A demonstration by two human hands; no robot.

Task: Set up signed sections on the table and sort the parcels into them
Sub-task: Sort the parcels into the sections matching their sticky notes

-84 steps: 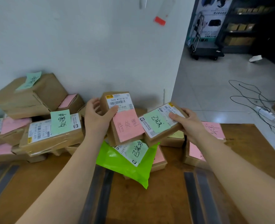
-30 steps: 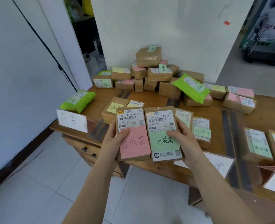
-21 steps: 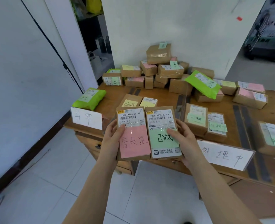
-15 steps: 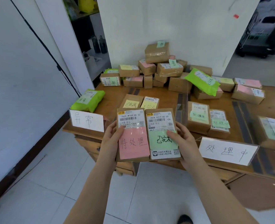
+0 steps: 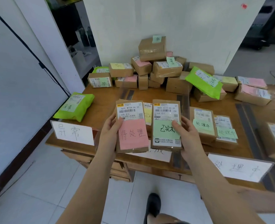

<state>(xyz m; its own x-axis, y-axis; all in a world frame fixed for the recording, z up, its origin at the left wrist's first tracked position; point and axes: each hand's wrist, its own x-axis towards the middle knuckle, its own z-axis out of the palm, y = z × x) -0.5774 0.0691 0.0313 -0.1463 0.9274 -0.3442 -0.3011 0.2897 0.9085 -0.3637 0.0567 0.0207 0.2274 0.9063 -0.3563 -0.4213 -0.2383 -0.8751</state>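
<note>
My left hand [image 5: 109,133] grips a brown parcel with a pink note [image 5: 132,126], held flat above the wooden table's [image 5: 104,101] front edge. My right hand [image 5: 186,135] grips a brown parcel with a green note [image 5: 165,123] right beside it. Three white signs stand along the front edge: the left sign [image 5: 73,133], a middle sign [image 5: 156,154] mostly hidden under the held parcels, and the right sign [image 5: 240,168]. Behind the left sign lies a green bag parcel [image 5: 74,106]. Two parcels with green notes [image 5: 203,124] lie behind the right sign. Yellow-noted parcels [image 5: 147,115] peek between the held ones.
A pile of unsorted parcels [image 5: 159,68] is stacked at the table's back against the white wall, with a green bag [image 5: 203,81] on it. More parcels [image 5: 253,92] lie at the back right and right edge. White floor tiles and my shoe [image 5: 153,206] are below.
I have carried both parcels from the back pile to the table's front. Over the last second the two parcels have drawn slightly apart and the view has shifted right and nearer.
</note>
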